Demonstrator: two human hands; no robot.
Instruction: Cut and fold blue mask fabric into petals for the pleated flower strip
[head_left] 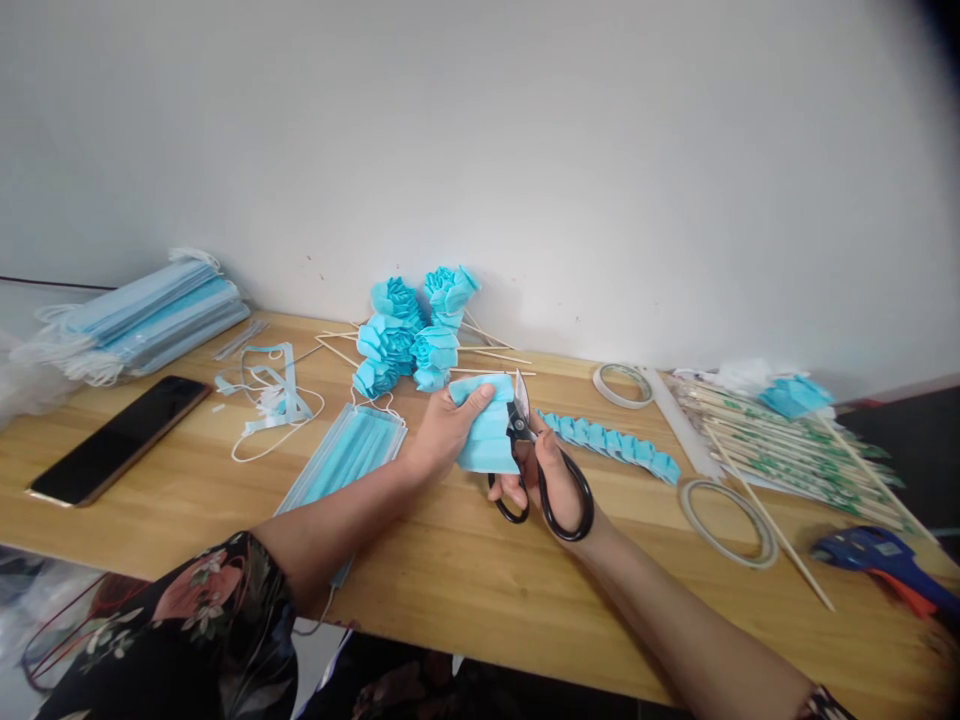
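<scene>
My left hand (442, 432) is closed around a folded piece of blue face mask (487, 432), held just above the wooden table (465, 570). My right hand (551, 478) grips black-handled scissors (536, 470), fingers through the loops, blades pointing up along the right edge of the mask piece. A flat blue face mask (346, 455) lies under my left forearm. Behind my hands sit several blue flowers (412, 335) made from masks, on thin wooden sticks. A pleated blue strip (611, 442) lies just right of the scissors.
A stack of masks (142, 318) and a black phone (120, 438) lie at left, with cut ear loops (270, 400) nearby. Two tape rolls (727, 520), a pile of wrapped sticks (787, 445) and a blue glue gun (877, 555) are at right. A white wall stands behind.
</scene>
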